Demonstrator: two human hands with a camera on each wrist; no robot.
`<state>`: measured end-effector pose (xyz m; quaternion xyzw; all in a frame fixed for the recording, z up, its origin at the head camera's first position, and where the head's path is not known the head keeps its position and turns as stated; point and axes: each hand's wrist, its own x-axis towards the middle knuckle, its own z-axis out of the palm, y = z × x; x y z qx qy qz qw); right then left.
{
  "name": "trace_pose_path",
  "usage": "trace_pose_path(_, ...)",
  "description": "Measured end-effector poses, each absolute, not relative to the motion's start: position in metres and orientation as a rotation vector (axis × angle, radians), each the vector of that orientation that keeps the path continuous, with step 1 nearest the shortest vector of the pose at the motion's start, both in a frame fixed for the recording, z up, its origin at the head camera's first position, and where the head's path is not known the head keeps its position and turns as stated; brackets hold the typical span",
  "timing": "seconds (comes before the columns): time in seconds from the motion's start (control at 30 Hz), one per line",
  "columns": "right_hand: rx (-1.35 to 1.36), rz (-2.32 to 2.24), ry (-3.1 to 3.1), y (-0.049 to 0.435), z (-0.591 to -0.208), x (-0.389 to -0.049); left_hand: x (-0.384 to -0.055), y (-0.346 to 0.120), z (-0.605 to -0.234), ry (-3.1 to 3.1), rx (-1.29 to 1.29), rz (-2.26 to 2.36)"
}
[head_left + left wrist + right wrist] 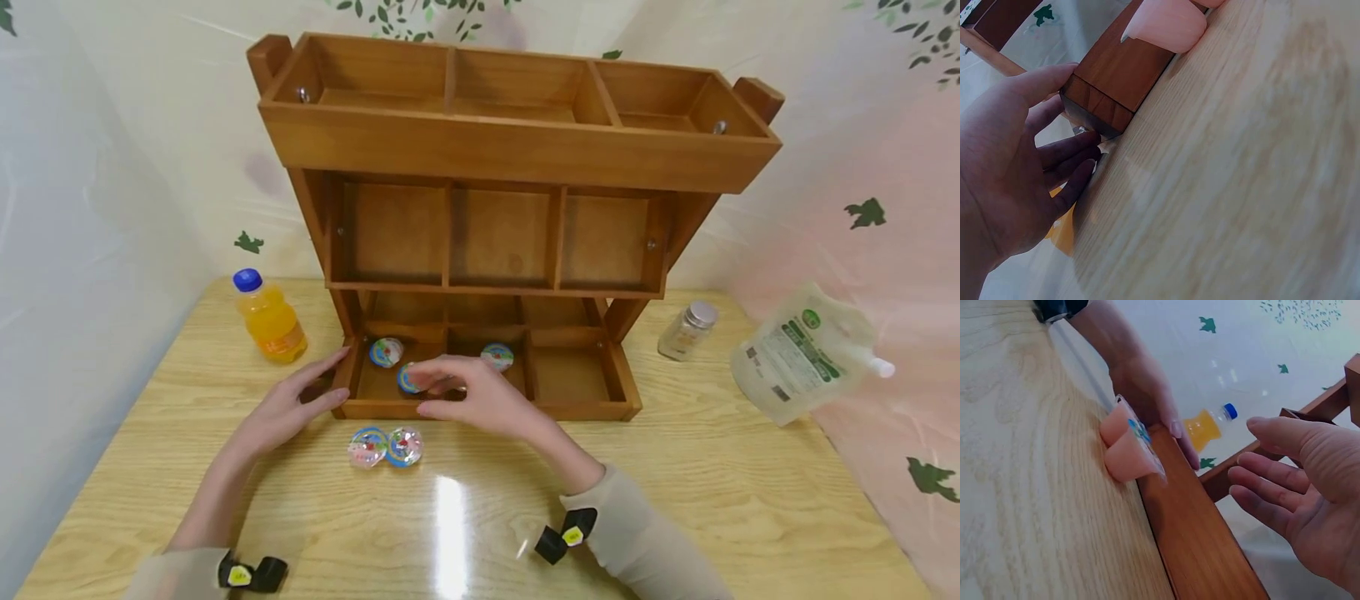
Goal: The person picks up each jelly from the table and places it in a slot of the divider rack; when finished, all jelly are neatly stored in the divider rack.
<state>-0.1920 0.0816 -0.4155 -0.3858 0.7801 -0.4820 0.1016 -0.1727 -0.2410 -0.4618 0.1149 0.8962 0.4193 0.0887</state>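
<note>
My left hand rests against the left end of the brown wooden rack, thumb at the front corner of its bottom tray. Over that tray hovers my right hand, fingers loosely bent, with nothing between them in the right wrist view. One jelly cup sits at the back of the tray's left compartment. Another cup there is partly hidden by my right fingers, and a third cup stands in the middle compartment. Two pink jelly cups with printed lids stand side by side on the table before the tray.
An orange juice bottle with a blue cap stands left of the rack. To the right are a glass jar with a silver lid and a translucent spouted pouch. The rack's upper tiers overhang the bottom tray.
</note>
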Motion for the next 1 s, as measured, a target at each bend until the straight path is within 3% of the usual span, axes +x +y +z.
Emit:
trace_pose_path(0.5, -1.272, -0.84, 2.349, 0.067, -0.423, -0.172, -0.171, -0.241, -0.46, 2.683, 0.345, 1.228)
trace_pose_path(1.0, -1.325, -0.702, 2.39, 0.062, -0.437, -0.17, -0.173, -0.24, -0.462, 2.681, 0.351, 1.239)
